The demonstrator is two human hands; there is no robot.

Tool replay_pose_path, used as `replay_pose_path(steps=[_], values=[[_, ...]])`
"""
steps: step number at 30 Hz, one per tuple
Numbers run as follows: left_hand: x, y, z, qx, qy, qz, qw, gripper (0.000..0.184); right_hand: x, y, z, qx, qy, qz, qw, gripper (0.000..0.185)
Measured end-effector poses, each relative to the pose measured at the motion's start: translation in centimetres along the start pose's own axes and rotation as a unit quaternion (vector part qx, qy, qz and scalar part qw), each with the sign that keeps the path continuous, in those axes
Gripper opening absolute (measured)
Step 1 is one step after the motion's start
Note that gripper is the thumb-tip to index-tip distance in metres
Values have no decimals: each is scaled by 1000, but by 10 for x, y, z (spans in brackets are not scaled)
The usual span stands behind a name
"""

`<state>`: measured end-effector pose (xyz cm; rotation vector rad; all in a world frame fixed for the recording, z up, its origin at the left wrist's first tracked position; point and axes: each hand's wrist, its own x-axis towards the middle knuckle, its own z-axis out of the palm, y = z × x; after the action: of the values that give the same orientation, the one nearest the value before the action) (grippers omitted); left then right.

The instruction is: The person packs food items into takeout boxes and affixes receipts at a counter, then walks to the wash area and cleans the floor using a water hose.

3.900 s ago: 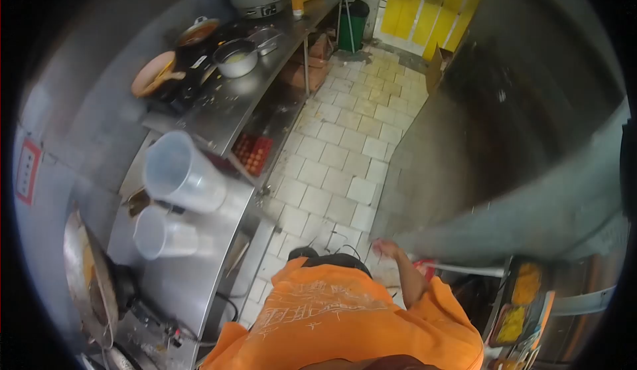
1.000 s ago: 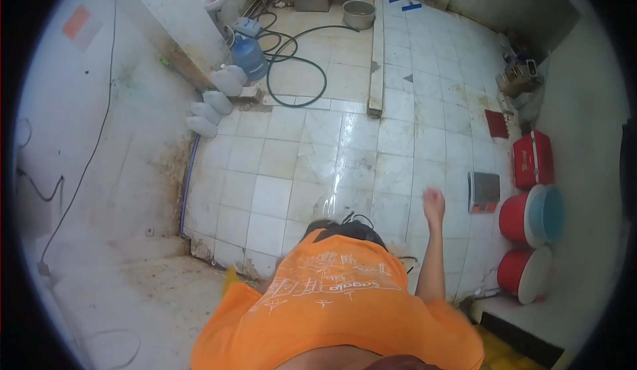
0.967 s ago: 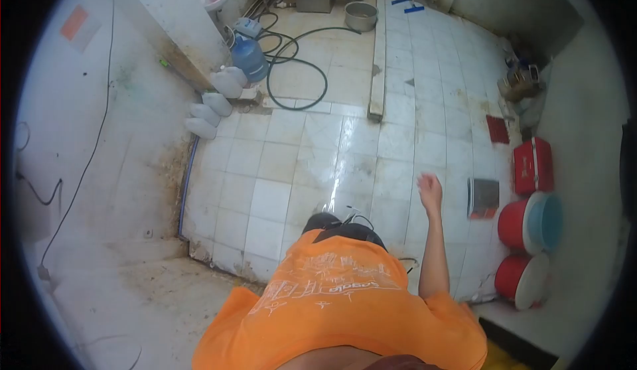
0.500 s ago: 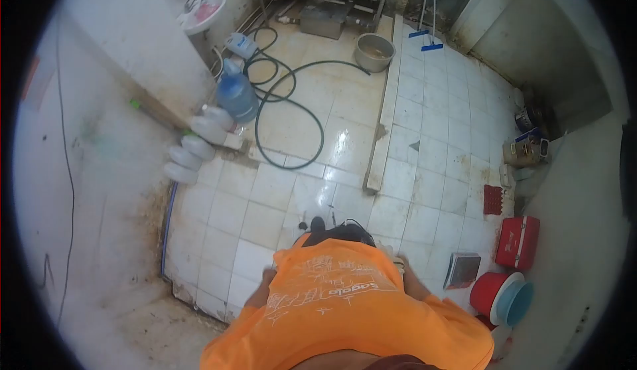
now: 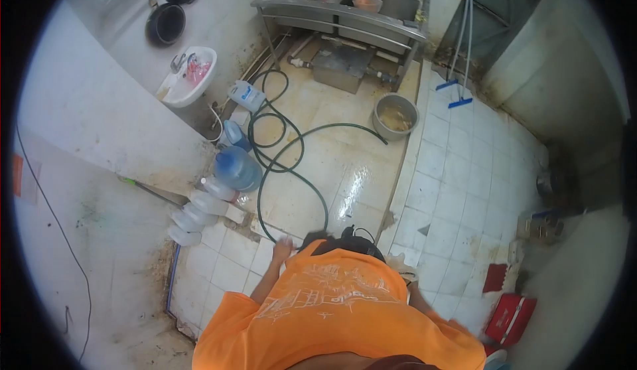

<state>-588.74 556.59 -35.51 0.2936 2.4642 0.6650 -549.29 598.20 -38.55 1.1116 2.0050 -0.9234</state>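
My left hand (image 5: 283, 247) hangs beside the left edge of my orange shirt (image 5: 332, 303), over the tiled floor and nearest to the green hose (image 5: 305, 177). Its fingers are smeared, so their pose and any contents are unclear. My right forearm shows at the shirt's right side, but that hand is hidden. The hose lies in loops, its free end near a round metal pot (image 5: 396, 116) with something brownish inside. Left of the hose stand a large blue water bottle (image 5: 237, 169) and a white jug (image 5: 246, 96).
A metal double sink (image 5: 338, 21) stands at the back, and a small basin (image 5: 192, 78) hangs on the left wall. Several plastic bottles (image 5: 199, 211) line the left edge. A raised strip (image 5: 403, 171) crosses the floor. Squeegees (image 5: 460, 102) and a red cooler (image 5: 509, 319) are at right.
The view has moved from the kitchen counter into this room and tilted up towards the sink. My left hand has come into sight; my right hand, visible a second ago, has dropped behind my shirt.
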Motion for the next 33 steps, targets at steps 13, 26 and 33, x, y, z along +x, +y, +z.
replay_pose_path(steps=[13,26,33], values=[[179,35,-31,12,-268,-285,920,34,321,-376,-448,249,266,-182,913,36],[821,580,-310,-148,173,299,927,17,377,-432,-563,329,225,-90,913,19],[1055,737,-384,-137,228,272,925,13,532,-919,-934,142,241,-554,784,19]])
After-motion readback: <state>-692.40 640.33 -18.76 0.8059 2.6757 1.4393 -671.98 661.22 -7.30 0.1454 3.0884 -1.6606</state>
